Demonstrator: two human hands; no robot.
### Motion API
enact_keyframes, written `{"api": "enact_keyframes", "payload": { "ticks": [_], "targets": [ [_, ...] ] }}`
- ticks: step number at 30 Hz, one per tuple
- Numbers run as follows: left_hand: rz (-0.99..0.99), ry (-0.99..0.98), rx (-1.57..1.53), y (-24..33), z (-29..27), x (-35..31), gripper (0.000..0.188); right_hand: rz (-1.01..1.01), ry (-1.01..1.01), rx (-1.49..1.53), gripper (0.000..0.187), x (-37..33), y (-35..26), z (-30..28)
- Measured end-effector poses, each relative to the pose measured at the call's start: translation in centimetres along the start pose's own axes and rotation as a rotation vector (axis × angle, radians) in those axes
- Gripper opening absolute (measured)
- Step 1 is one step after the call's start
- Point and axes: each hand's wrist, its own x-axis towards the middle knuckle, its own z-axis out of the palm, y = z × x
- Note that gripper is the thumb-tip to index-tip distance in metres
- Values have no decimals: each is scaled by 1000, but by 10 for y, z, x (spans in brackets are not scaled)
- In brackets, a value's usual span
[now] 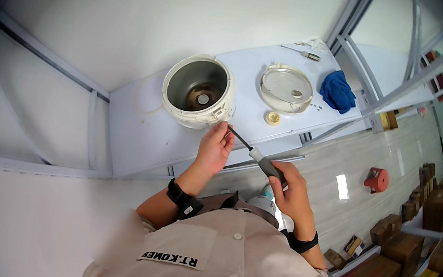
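Observation:
In my right hand (293,192) is a screwdriver (264,162) with a grey and white handle, its dark shaft pointing up and left. The fingers of my left hand (216,148) are pinched at the shaft's tip; whether a small part is between them is too small to tell. Just beyond the left hand stands a white rice cooker body (200,92), open at the top, with a grey, brown-stained inside and a round disc at its bottom. To its right lies the round cooker lid (286,88), inner side up. A small cream-coloured round cap (273,117) sits in front of the lid.
All this rests on a white table (140,143) against a wall. A second screwdriver (303,53) and a blue cloth (338,92) lie at the far right, with several tiny parts (316,107) near the cloth. A red stool (377,180) and cardboard boxes (402,251) stand on the right.

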Motion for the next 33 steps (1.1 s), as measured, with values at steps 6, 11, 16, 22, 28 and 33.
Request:
{"api": "enact_keyframes", "payload": {
  "ticks": [6,11,16,22,28,33],
  "targets": [
    [-13,51,14,4,3,8,17,62,59,36,33,-8,-9,20],
    [-10,29,10,3,-1,9,14,94,60,51,33,-10,-16,23],
    [-37,34,9,4,-3,9,12,93,74,61,32,-10,-18,24],
    [-35,18,20,5,-1,7,14,148,66,86,31,-8,-19,29],
    [-55,-28,97,7,-7,7,15,336,-5,230,35,-7,-16,31],
    [-57,-107,226,7,-4,-1,19,441,12,423,46,-6,-11,33]
  ]
}}
